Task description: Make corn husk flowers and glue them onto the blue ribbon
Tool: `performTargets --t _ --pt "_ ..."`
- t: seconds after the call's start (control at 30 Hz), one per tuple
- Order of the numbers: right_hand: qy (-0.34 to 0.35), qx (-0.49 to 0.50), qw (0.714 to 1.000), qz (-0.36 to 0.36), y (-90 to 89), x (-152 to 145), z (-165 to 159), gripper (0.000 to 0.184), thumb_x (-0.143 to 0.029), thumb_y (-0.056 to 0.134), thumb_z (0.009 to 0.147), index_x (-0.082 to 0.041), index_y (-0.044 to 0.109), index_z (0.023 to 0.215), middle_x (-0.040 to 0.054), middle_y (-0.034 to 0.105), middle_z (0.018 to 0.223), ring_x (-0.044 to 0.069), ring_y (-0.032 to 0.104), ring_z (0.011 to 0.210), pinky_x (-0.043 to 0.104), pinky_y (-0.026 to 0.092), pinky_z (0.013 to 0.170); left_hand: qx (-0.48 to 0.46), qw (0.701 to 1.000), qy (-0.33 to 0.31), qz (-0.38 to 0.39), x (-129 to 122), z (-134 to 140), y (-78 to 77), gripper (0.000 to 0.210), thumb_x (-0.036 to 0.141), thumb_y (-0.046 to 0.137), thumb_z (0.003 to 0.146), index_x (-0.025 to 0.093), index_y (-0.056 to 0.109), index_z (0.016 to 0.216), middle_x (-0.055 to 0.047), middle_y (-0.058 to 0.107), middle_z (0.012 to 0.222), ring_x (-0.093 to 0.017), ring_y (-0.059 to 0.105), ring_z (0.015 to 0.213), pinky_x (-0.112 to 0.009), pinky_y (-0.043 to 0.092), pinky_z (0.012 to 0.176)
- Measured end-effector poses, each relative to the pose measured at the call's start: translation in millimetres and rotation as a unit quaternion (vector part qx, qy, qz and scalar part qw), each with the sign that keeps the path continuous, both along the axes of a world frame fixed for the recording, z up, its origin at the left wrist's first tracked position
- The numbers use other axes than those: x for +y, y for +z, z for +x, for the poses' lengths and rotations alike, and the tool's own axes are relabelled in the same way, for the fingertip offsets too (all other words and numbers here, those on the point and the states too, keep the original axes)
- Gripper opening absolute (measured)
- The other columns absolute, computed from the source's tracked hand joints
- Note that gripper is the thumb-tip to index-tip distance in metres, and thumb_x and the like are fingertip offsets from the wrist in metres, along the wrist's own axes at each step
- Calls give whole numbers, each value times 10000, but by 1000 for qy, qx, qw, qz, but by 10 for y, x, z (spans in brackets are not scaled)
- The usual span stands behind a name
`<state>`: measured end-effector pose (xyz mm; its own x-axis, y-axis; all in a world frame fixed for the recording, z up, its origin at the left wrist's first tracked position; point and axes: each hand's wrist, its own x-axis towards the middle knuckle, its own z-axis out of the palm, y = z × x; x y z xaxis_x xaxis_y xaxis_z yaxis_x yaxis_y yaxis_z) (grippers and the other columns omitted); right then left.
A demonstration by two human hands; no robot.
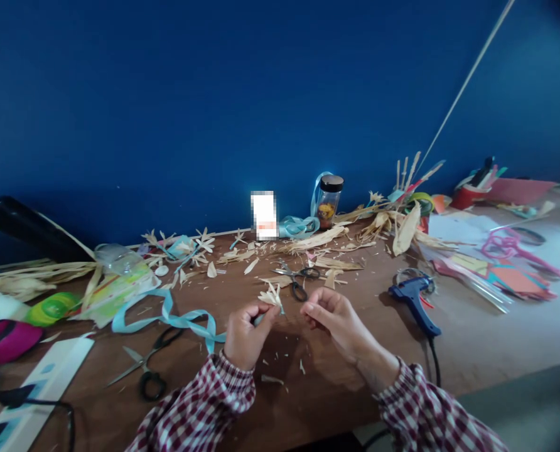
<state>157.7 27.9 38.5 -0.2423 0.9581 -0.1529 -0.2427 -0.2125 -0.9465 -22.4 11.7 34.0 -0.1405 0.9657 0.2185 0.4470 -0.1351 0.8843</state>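
Pinched in my left hand (249,333) is a small flower of pale dried husk (271,296), its petals pointing up and a bit of light blue showing below them. The light blue ribbon (167,314) trails from beside this hand across the table to the left. My right hand (331,320) is a short way right of the flower, thumb and fingers pressed together; whatever may be between them is too small to make out. Just beyond both hands lies a pair of black-handled scissors (297,279). Another pair of scissors (143,367) rests open left of my left wrist.
A blue glue gun (416,301) with a cord lies to the right. Husk scraps (322,238) and finished-looking husk flowers (204,242) line the wall. A dark-lidded jar (330,201) stands at the back. A white power strip (49,383) is at front left, pink scissors (520,251) far right.
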Motion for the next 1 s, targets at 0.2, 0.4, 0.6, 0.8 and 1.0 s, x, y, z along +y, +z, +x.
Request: performTargets --t 0.2,0.4,0.6,0.8,1.0 --pt "44 -110 990 82 9 -18 -65 318 -479 561 796 -175 616 871 12 641 742 120 551 626 224 429 563 -2 997 -77 -7 -115 54 39 207 276 590 768 148 644 614 -10 644 583 -137 582 570 -216 445 561" --pt "114 -169 971 123 -26 -59 -143 242 -383 609 780 -150 639 724 -21 567 612 107 491 571 209 379 544 14 996 -86 2 -183 115 -72 201 234 571 765 154 628 590 -13 629 568 -143 570 551 -237 439 538" --pt "74 -257 946 183 -99 -48 -151 227 -355 561 804 -166 655 720 8 620 669 152 538 645 228 404 598 78 993 -86 -18 -240 87 -117 155 244 545 789 205 687 740 -43 702 707 -203 653 673 -295 494 620" --pt "13 -342 917 207 -44 91 82 311 -447 516 820 -168 630 744 6 580 623 148 504 581 237 389 546 187 976 -111 -34 -259 -322 -67 259 245 698 632 284 713 888 -29 724 801 -226 667 728 -294 499 643" --pt "-39 -421 877 228 -69 239 526 282 -466 510 809 -206 603 758 9 551 583 173 511 562 282 404 564 355 933 5 -62 -60 -1368 147 357 81 564 633 249 714 909 -31 727 881 -207 664 779 -298 498 740"
